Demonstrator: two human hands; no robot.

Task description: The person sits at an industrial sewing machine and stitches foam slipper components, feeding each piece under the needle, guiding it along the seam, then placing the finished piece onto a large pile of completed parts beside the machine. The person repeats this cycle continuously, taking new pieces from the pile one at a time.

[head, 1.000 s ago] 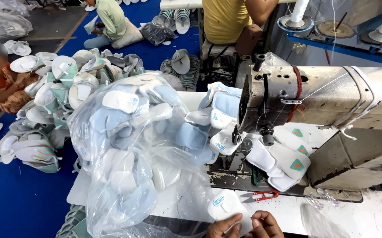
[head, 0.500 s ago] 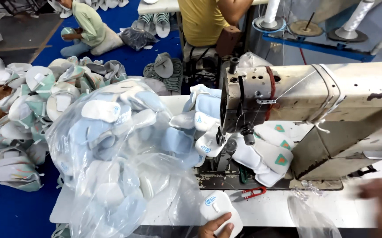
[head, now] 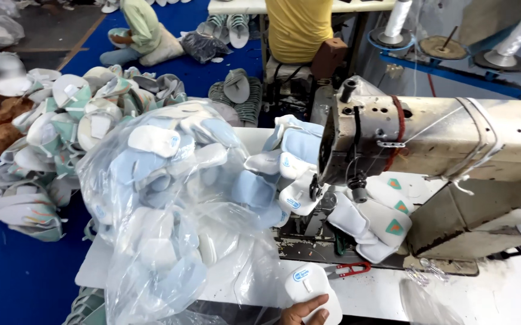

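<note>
White padded piece, blue oval label, flat at table edge

A left hand grips a white padded piece beside red snips.

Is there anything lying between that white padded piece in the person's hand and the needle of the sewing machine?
Yes. Between the white padded piece in the hand and the needle area lie red thread snips on the table edge and stacked white pieces under the sewing machine.
</note>
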